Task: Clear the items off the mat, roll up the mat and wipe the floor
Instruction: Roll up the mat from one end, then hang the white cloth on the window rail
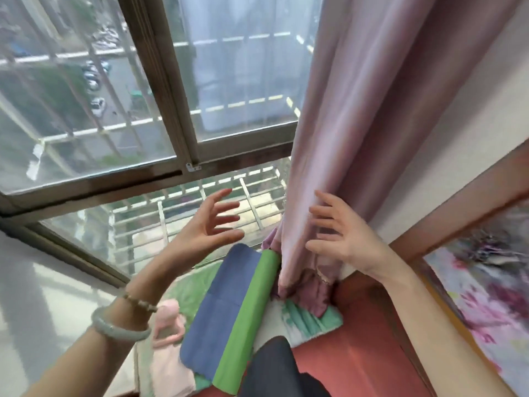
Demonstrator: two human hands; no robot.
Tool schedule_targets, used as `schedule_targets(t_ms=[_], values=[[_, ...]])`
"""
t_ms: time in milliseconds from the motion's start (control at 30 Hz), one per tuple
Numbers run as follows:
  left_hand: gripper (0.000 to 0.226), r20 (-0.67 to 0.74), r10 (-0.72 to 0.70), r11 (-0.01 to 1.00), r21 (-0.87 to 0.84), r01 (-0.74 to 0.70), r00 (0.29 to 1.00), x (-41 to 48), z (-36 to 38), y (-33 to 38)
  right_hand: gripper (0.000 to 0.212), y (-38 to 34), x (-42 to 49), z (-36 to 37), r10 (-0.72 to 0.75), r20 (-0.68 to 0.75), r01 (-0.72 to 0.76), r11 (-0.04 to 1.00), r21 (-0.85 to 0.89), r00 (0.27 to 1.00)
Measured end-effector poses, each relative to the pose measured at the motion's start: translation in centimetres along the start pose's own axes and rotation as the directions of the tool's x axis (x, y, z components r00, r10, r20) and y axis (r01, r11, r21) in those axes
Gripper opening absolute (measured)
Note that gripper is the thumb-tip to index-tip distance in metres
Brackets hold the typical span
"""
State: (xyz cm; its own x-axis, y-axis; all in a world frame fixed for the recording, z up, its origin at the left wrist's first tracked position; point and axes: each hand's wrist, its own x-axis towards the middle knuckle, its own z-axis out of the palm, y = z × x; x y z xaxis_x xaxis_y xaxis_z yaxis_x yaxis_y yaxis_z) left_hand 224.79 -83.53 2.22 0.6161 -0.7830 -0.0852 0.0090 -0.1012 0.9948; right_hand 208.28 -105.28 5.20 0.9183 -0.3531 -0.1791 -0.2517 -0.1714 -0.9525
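mat (229, 310), blue and green, one piece: appears rolled or folded into a long bundle, lying slantwise below the window (171, 110), its far end just beside the bunched hem of the pink curtain (357, 138).
left hand (200, 227): raised above the mat, fingers spread apart, holding nothing.
right hand (340, 239): fingers apart, tips at the curtain folds; whether they touch cannot be told.
nearby: pink item (169, 325) on the left, green cloth (315, 319) under the curtain hem, red surface (357, 353).
risk: neither hand grips the bundle, so it may loosen or slide. moving the curtain could drag the hem across it. floor wiping looks not yet begun.
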Motion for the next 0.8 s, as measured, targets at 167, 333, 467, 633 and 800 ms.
schedule_targets(t_ms=[167, 333, 467, 633, 800], values=[[0.089, 0.247, 0.121, 0.992, -0.001, -0.125, 0.961, 0.3, 2.6, 4.7, 0.089, -2.7, -6.8, -2.0, -0.039, -0.213, 0.038, 0.999, -0.012, 0.976], [0.093, 0.486, 0.17, 0.983, -0.018, -0.184, 0.857, 0.1, 7.5, 7.5, 0.085, -3.5, -15.6, -3.3, -0.027, -0.44, 0.027, 1.0, -0.005, 0.898], [0.105, 0.65, 0.187, 0.971, -0.01, -0.238, 0.736, -0.5, 13.6, 9.3, 0.089, -2.6, -23.7, -4.4, 0.035, -0.606, -0.022, 0.999, 0.029, 0.795], [0.1, 0.854, 0.175, 0.966, -0.052, -0.255, 0.489, -2.1, 24.1, 10.5, 0.086, -1.0, -34.8, -4.9, 0.118, -0.812, -0.091, 0.993, 0.08, 0.572], [0.097, 0.954, 0.164, 0.954, -0.089, -0.288, 0.25, -6.4, 36.3, 10.8, 0.084, 0.9, -46.5, -4.6, 0.18, -0.931, -0.117, 0.982, 0.15, 0.318]])
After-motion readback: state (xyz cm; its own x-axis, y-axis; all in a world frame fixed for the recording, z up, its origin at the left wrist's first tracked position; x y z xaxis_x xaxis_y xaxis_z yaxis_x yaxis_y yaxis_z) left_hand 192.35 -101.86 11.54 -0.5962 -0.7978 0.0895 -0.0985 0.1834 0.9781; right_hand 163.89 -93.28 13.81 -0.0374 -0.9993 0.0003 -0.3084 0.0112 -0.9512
